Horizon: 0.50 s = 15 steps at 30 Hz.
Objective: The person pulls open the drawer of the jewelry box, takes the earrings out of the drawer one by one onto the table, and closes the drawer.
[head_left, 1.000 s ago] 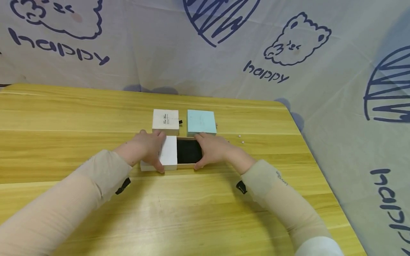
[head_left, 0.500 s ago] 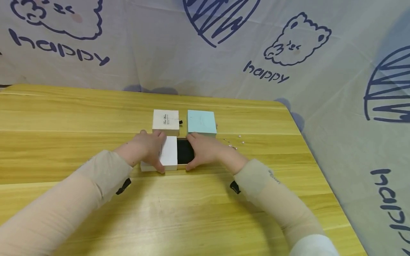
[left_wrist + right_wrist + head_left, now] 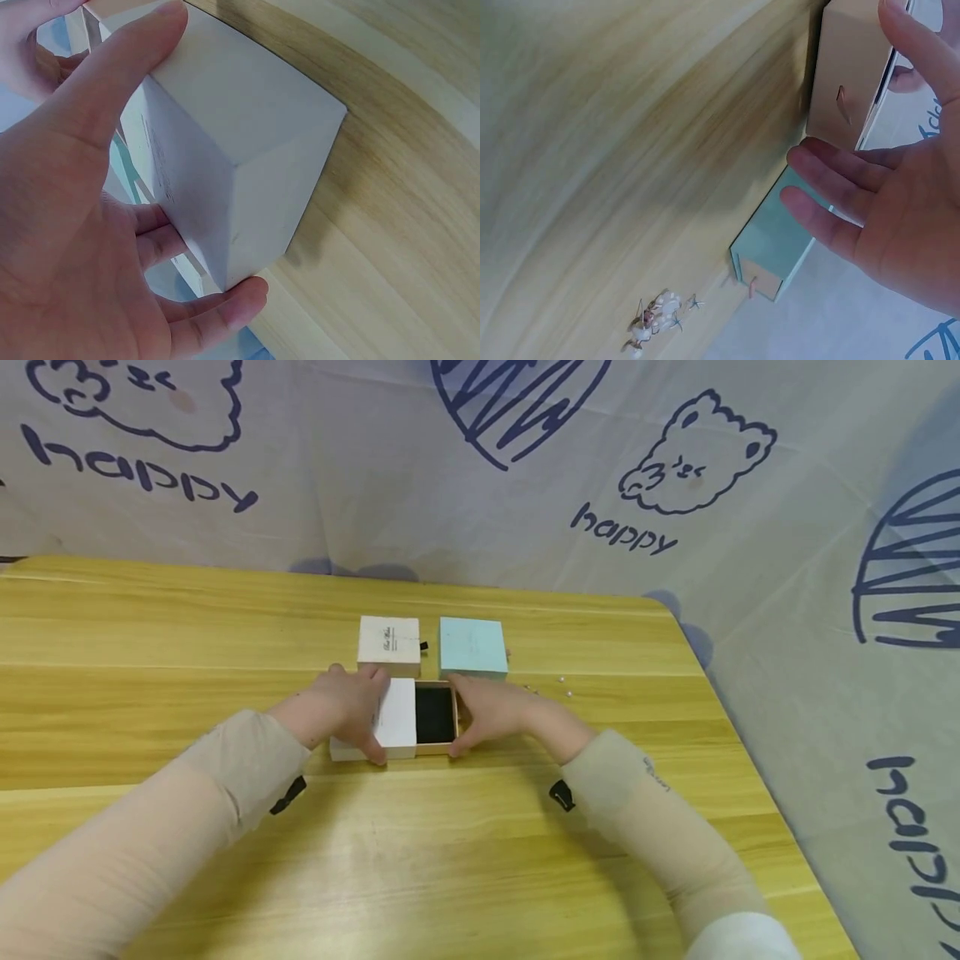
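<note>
A white sliding jewelry box (image 3: 401, 718) lies on the table, its tan drawer (image 3: 847, 75) pulled partly out to the right. Inside the drawer is a black insert (image 3: 433, 714). My left hand (image 3: 348, 706) grips the white sleeve, thumb on the near side and fingers on the far side. With thumb and fingertips at the two corners of the drawer's end, my right hand (image 3: 495, 710) spans it, the palm standing off from the end face. A small ribbon pull (image 3: 844, 105) shows on that face in the right wrist view.
Behind the white box stand a cream box (image 3: 387, 639) with a black tab and a light blue box (image 3: 472, 643). Small jewelry pieces (image 3: 656, 319) with pearl-like and starfish shapes lie right of the boxes. A printed cloth (image 3: 465, 527) hangs behind the table.
The drawer has slid left, further into the sleeve. My right hand moved left with it, then slightly back right, exposing the drawer's end. The left hand has stayed put.
</note>
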### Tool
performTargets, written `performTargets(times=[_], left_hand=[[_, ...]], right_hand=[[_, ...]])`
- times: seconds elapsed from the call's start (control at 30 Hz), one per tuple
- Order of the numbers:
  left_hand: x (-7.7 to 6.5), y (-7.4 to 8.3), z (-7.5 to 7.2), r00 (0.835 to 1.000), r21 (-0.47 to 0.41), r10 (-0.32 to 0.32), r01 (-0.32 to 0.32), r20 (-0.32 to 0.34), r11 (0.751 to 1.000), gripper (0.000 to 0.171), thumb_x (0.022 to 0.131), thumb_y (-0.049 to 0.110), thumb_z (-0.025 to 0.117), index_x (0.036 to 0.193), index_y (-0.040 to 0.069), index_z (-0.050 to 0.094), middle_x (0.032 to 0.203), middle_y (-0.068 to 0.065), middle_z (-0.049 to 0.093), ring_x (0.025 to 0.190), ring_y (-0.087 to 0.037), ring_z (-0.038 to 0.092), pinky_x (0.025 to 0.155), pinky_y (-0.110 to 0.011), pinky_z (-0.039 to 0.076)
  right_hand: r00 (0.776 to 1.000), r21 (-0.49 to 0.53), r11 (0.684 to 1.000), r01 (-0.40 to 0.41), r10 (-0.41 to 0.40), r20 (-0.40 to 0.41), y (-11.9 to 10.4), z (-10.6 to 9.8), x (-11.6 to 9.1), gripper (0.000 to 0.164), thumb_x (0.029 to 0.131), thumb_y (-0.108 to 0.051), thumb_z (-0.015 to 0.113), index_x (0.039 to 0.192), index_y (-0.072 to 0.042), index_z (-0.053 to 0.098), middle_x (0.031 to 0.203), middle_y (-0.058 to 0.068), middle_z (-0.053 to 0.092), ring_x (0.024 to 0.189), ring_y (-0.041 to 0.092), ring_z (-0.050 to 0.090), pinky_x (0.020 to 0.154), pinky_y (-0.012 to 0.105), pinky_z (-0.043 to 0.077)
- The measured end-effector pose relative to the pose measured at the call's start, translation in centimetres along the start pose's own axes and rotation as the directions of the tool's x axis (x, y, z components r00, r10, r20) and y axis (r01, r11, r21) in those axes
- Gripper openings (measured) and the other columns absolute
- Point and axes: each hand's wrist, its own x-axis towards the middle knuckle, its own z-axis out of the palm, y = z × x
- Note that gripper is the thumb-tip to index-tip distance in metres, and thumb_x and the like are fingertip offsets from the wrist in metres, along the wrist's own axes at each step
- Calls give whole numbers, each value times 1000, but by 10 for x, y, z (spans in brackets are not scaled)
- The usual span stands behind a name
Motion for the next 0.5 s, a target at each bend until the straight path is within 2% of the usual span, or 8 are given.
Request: performTargets(times=[0.2,0.4,0.5], left_hand=[[1,0,1,1000,8,4,-4,-3,1000,101,62,51,82,135,-1,34,139,-17,39,102,-39,47,91,-50,45],[0,1,-1,1000,7,-6,6,1,1000,102,62,51,82,135,-1,34,140,-17,39,103,-40,47,91,-49,45],[0,1,-2,1000,11,-4,4,4,1000,101,62,51,82,134,-1,35,139,-17,39,101,-39,47,90,-49,46]], right_hand=[[1000,40,999,-15,14,12,-4,0,-1,108,78,-43,73,149,1,6,155,16,19,141,26,27,114,36,26],[1000,54,999,-4,4,3,-7,0,2,107,77,-41,74,149,2,7,153,17,24,138,26,33,112,36,30],[1000,55,998,18,-17,-5,-8,0,4,105,76,-40,75,148,3,12,146,17,38,129,24,44,108,35,37]])
